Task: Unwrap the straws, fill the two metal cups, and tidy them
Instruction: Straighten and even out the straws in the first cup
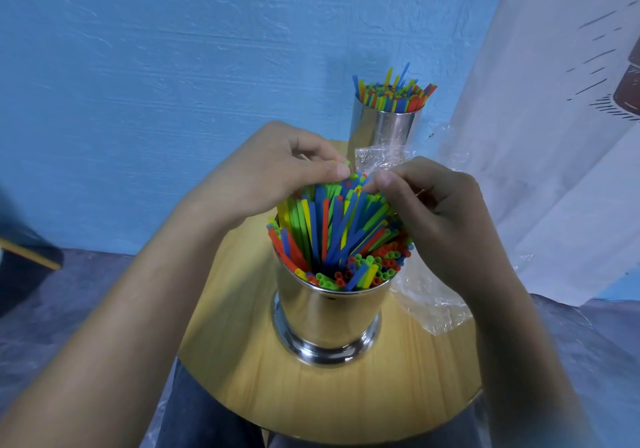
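Steel near cup [329, 316] stands upright approx. mid round wood tabletop [242, 361], packed w/ red, blue, green and yellow straws [332, 233]; taller ones lean and fan above its rim. Left hand [273, 167] over cup's far-left rim, fingers curled, pinching straw tops. Right hand [433, 212] over far-right rim, fingers bent round tops likewise. Far cup [384, 129] behind near cup, apart, also full. Clear plastic wrap [433, 305] lies right of near cup. Blue wall [173, 67] beyond.

Blue textured wall [173, 49]; white curtain [554, 143], perhaps, at right; grey floor [69, 309]
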### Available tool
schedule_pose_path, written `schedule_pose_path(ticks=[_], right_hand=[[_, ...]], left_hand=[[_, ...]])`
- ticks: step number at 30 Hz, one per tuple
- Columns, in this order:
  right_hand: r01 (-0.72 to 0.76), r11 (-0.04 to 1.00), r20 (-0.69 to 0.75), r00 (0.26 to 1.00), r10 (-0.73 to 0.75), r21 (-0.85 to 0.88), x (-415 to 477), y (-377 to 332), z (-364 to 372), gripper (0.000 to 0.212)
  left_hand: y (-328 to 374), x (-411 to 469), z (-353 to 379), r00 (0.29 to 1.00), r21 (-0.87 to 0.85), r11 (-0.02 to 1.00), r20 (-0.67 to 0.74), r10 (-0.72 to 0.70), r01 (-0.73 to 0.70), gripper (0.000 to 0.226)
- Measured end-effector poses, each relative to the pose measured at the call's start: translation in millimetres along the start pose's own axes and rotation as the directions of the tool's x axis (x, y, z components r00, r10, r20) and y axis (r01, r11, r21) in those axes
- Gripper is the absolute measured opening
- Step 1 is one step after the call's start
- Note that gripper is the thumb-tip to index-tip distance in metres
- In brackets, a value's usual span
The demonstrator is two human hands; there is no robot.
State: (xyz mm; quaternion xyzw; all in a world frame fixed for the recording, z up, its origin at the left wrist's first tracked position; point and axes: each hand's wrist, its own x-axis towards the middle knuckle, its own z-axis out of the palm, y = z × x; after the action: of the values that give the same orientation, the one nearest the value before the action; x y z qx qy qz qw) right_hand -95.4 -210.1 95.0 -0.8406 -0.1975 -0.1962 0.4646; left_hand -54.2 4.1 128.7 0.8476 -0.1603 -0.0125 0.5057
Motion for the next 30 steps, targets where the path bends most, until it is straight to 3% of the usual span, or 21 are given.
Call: schedule_pose_path(ticks=[7,12,17,20,22,27,30], right_hand=[[-0.032,0.999,0.014,0.999,0.032,-0.002,0.9,-1.3,1.2,0.032],[-0.037,0.999,0.017,0.999,0.038,-0.021,1.5,-2.0,0.9,0.035],[-0.031,0.999,0.023,0.999,0.032,-0.039,1.0,-3.7,0.4,0.039],[-0.042,0.999,0.020,0.999,0.043,-0.018,0.7,-4.8,0.0,0.027],[-0.058,0.998,0.014,0.998,0.058,0.011,0.6,-5.8,0.6,0.022],[-0.062,0.998,-0.034,0.998,0.062,-0.015,1.1,-8.9,4.5,0.047],[-0.032,0.999,-0.035,0.999,0.033,0.009,1.3,-12.7,4.8,0.030]], left_hand=[[12.2,-1.1,-17.4,0.963,-0.226,0.963,-0.254,0.087,-0.146,0.008],[16.4,-3.1,-29.5,0.891,-0.480,0.817,-0.447,0.085,-0.319,0.011],[19.0,-6.0,-30.6,0.830,-0.540,0.744,-0.557,0.034,-0.394,0.009],[16.3,-5.8,-31.8,0.770,-0.577,0.674,-0.638,-0.017,-0.462,0.008],[12.4,-6.1,-33.1,0.749,-0.626,0.609,-0.658,-0.077,-0.487,0.009],[1.6,-11.7,-26.3,0.767,-0.762,0.441,-0.603,-0.218,-0.474,0.009],[0.2,-17.4,-15.9,0.779,-0.790,0.407,-0.578,-0.244,-0.458,0.009]])
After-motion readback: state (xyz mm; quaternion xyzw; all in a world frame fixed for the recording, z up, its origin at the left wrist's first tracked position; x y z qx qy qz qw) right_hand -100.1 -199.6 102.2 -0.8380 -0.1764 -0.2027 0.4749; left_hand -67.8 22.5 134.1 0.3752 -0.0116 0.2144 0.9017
